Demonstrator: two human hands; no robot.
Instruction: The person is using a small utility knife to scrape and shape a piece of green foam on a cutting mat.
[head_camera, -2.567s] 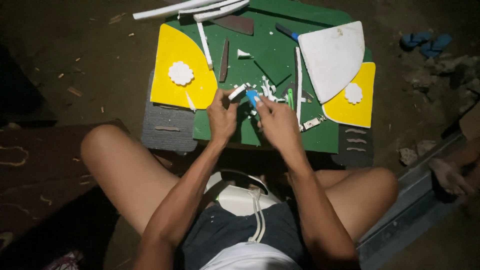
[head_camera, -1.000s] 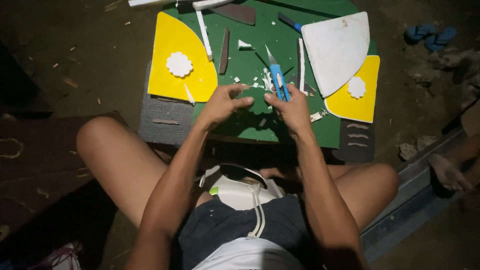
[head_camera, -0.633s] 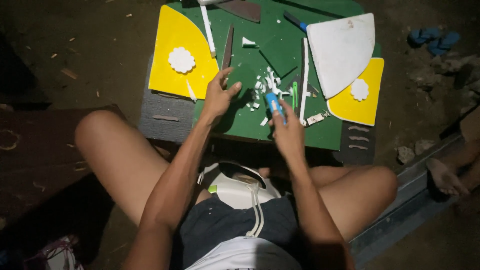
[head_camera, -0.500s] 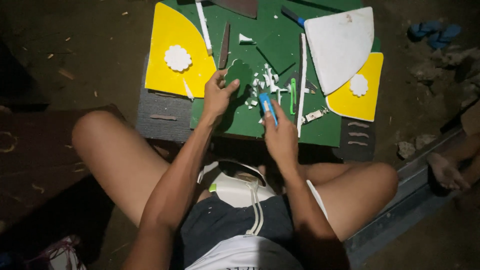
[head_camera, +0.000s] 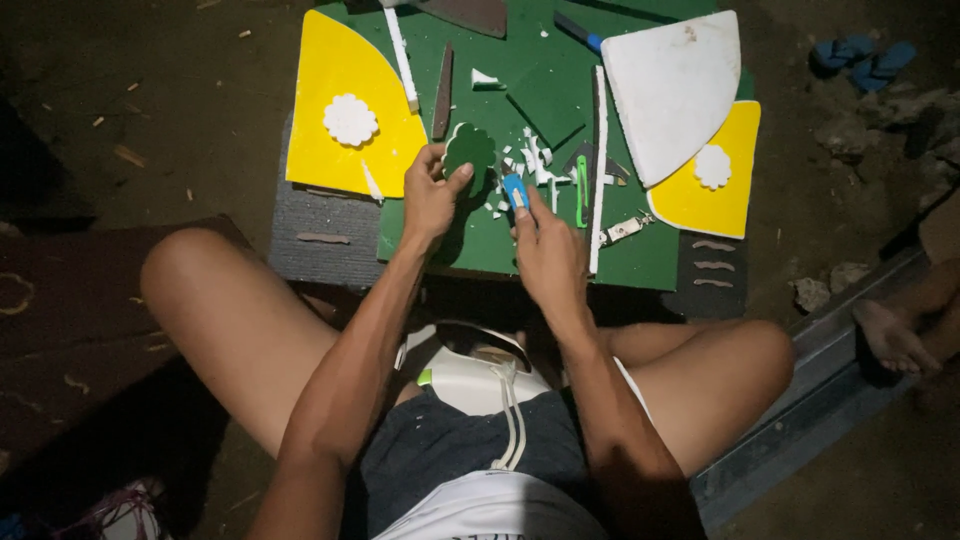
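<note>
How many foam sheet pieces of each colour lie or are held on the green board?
Yellow fan-shaped pieces: 2
White fan-shaped piece: 1
White flower cutouts: 2
Green scalloped piece in left hand: 1
Total: 6

I see a yellow quarter-round foam sheet (head_camera: 345, 115) at upper left carrying a white scalloped flower (head_camera: 351, 119). Upper right, a white quarter-round sheet (head_camera: 672, 88) overlaps a second yellow sheet (head_camera: 715, 195) with its own small white flower (head_camera: 712, 166). A long white strip (head_camera: 598, 170) runs down the green board (head_camera: 530, 60), and blue sandals (head_camera: 862, 58) sit far right.
</note>
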